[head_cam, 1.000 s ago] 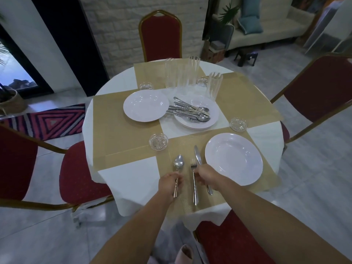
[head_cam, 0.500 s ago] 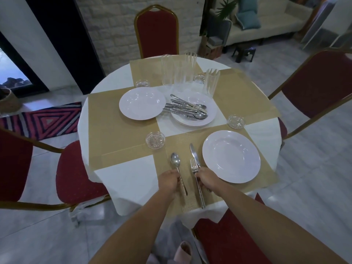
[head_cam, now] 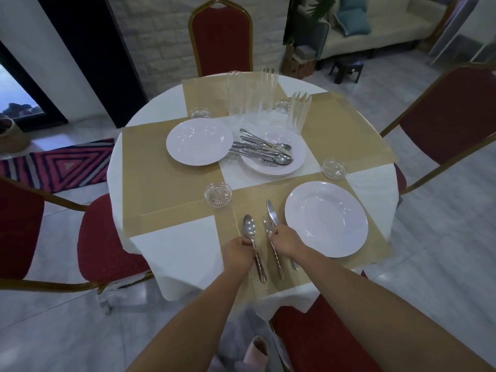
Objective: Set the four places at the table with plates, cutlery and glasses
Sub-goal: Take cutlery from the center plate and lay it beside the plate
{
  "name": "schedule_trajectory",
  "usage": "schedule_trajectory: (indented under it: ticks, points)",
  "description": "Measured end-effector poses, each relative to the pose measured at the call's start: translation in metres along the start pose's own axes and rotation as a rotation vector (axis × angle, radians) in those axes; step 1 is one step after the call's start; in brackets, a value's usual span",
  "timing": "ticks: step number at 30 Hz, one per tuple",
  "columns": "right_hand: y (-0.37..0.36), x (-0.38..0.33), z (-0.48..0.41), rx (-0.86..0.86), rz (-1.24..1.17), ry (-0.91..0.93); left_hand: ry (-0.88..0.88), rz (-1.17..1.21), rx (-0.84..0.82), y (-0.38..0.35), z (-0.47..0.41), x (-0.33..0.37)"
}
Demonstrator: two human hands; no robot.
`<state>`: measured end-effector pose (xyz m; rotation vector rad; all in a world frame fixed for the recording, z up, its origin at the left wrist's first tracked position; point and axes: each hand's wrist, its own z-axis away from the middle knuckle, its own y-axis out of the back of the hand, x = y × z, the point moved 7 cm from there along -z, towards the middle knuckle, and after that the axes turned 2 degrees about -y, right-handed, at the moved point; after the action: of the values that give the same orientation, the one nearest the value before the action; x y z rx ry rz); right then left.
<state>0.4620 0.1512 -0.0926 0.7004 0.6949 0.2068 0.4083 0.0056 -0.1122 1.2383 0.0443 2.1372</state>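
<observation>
Nearby: glass dish [head_cam: 218,195] beside spoon [head_cam: 248,227] | plate [head_cam: 326,218] right of knife [head_cam: 271,212], fork [head_cam: 267,222]

A red far chair [head_cam: 220,36] with a gilt frame stands in front of a white brick wall [head_cam: 161,36]. To its right are a cream sofa [head_cam: 389,30] with teal cushions [head_cam: 351,21], a plant [head_cam: 318,6] and a dark stool [head_cam: 347,71]. To its left, nearer the camera, lie a striped rug [head_cam: 61,167] and a basket [head_cam: 12,135]. Three more red seats stand nearer than it: a left chair [head_cam: 107,237], a right chair [head_cam: 451,116] and a near chair [head_cam: 322,339].
</observation>
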Motion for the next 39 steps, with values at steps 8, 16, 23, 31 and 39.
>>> schedule_trajectory:
  ticks: [8,16,23,31,39]
  points:
    - [0.007,0.000,-0.006,0.139,0.103,-0.012,-0.161,-0.240,0.070,0.000,0.003,0.012]
    - [0.008,0.000,0.010,0.221,0.129,0.022,-0.626,-0.797,0.046,-0.012,0.005,0.022]
    - [-0.007,0.003,0.018,0.255,0.141,0.053,-0.731,-0.940,-0.016,-0.016,0.005,0.011]
    - [-0.002,-0.004,0.006,0.289,0.050,0.061,-0.663,-0.850,-0.038,-0.015,-0.007,0.011]
    - [-0.001,-0.007,-0.003,0.268,0.004,0.086,-0.610,-0.823,-0.009,-0.015,-0.016,0.015]
